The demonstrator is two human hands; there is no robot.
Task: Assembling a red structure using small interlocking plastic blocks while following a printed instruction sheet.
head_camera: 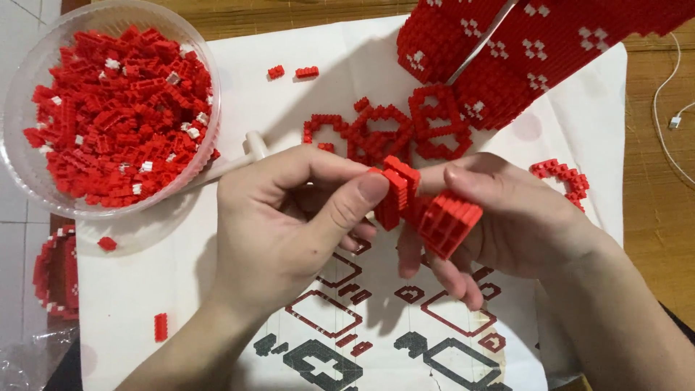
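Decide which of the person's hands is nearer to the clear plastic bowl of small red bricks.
Left. The left hand lies just right of the bowl; the right hand is farther right, beyond it.

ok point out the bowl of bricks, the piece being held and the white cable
bowl of bricks [25, 156], head view, on its clear left wall
small red brick assembly [445, 221], head view, on its ribbed block between both hands
white cable [675, 122], head view, on its plug end
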